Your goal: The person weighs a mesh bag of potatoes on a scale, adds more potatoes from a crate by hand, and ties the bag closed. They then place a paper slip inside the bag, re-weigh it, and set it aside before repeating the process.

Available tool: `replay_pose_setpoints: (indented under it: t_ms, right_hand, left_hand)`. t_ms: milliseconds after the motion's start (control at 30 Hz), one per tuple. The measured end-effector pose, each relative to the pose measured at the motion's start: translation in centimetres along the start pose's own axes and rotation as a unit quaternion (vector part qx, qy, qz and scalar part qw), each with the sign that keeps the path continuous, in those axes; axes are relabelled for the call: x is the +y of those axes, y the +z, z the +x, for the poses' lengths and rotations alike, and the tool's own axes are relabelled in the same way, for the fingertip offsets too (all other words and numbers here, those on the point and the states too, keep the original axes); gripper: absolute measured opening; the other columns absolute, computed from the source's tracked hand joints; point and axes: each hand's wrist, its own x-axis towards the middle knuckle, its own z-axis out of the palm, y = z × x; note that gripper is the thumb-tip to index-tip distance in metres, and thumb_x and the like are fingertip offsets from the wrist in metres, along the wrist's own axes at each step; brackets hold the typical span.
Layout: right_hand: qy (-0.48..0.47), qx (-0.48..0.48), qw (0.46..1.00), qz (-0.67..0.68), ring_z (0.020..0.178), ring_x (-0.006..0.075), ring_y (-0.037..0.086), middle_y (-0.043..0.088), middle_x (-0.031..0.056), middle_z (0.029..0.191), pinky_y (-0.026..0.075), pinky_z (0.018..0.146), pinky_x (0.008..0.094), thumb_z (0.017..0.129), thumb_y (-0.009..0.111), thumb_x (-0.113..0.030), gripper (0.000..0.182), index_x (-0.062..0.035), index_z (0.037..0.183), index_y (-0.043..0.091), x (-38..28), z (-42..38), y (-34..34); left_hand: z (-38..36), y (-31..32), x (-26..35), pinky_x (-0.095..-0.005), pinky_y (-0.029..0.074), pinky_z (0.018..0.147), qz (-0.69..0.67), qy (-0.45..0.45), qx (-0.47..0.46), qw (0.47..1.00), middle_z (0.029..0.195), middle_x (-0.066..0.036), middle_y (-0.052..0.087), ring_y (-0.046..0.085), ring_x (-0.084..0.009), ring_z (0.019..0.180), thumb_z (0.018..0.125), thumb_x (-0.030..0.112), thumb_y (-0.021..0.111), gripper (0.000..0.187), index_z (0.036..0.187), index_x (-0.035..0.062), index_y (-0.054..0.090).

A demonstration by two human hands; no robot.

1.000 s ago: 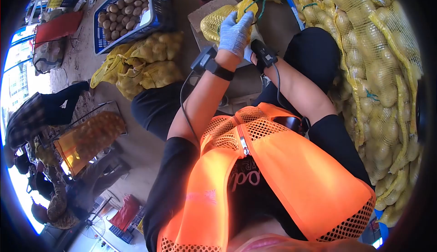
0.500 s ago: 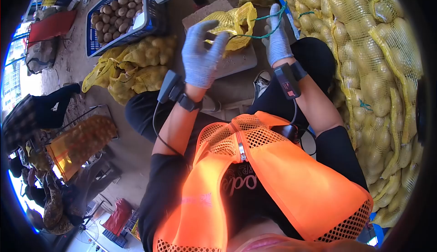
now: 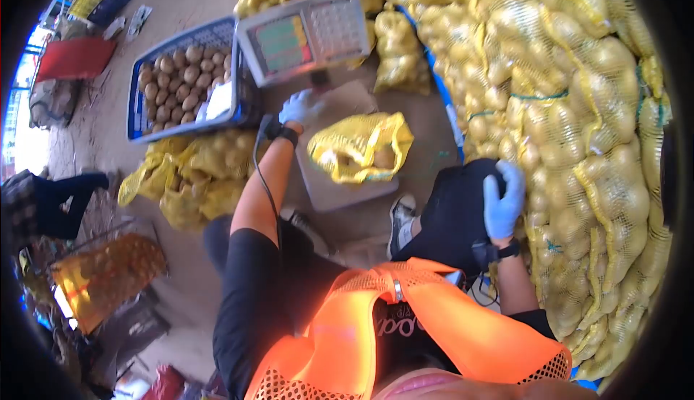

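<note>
A yellow mesh bag [image 3: 348,149] with a few round items in it lies on the scale's platform [image 3: 340,196], its mouth gaping. Just beyond the bag, to its left, is my left hand [image 3: 300,108] in a pale glove, above the platform; its fingers are smeared by motion. My right hand [image 3: 504,201], also gloved, is over my right knee near the stacked bags, fingers and thumb apart, holding nothing. The scale's display head [image 3: 303,37] stands behind the platform. A blurred green cord [image 3: 441,156] shows against the floor right of the bag.
A blue crate [image 3: 134,121] of brown, potato-like items stands at left, with filled yellow bags [image 3: 210,172] in front of it. Many filled mesh bags [image 3: 571,139] are piled along the right. Another filled bag [image 3: 399,49] is behind the scale. My shoes are near the platform.
Both hands have come off the green cord and moved apart, the right one back to the knee. My view has shifted, so the scale's display shows more fully.
</note>
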Motion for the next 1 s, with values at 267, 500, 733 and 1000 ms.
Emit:
replay_pose_setpoints:
  t_ms: [267, 500, 733, 1000]
  right_hand:
    - [-0.065, -0.033, 0.996, -0.057, 0.094, 0.0303, 0.052, 0.056, 0.0111, 0.101, 0.04, 0.086, 0.0411, 0.06, 0.079, -0.029, 0.064, -0.0068, 0.113, 0.052, -4.3, 1.3, 0.0]
    - [0.109, -0.384, 0.886, 0.236, 0.062, 0.0118, 0.055, 0.056, 0.0045, 0.081, 0.048, 0.059, 0.028, 0.076, 0.072, -0.032, 0.074, -0.0034, 0.13, 0.031, -9.8, 2.4, 6.8]
    - [0.321, -0.34, 0.754, 0.461, 0.06, 0.0116, 0.059, 0.059, 0.0045, 0.075, 0.049, 0.054, 0.0248, 0.088, 0.057, -0.011, 0.02, -0.0038, 0.106, 0.051, -9.6, 3.6, 10.2]
    - [0.259, -0.276, 0.774, 0.507, 0.059, 0.0068, 0.054, 0.053, -0.0005, 0.073, 0.046, 0.052, 0.0218, 0.083, 0.064, -0.011, 0.054, -0.0097, 0.13, 0.038, -9.2, 2.4, 8.2]
  left_hand:
    - [4.6, 2.3, 3.5, -0.0402, 0.039, 0.097, 0.01, 0.023, -0.179, 0.984, 0.124, -0.015, 0.054, 0.051, -0.0314, 0.115, 0.069, 0.062, 0.061, 0.078, 0.13, 0.0173, 0.044]
    - [4.3, 1.7, 3.0, -0.0397, 0.044, 0.091, 0.018, 0.048, -0.195, 0.979, 0.122, -0.015, 0.054, 0.054, -0.0307, 0.111, 0.071, 0.064, 0.059, 0.077, 0.132, 0.0207, 0.041]
    - [3.5, 1.8, 3.0, -0.0379, 0.044, 0.092, 0.003, 0.065, -0.18, 0.981, 0.119, -0.015, 0.057, 0.055, -0.0304, 0.109, 0.069, 0.06, 0.062, 0.077, 0.13, 0.0177, 0.043]
    - [1.5, 3.3, 1.2, -0.0621, 0.018, 0.102, 0.052, 0.067, -0.091, 0.992, 0.145, -0.011, 0.026, 0.025, -0.0391, 0.131, 0.068, 0.065, 0.057, 0.083, 0.137, 0.0278, 0.032]
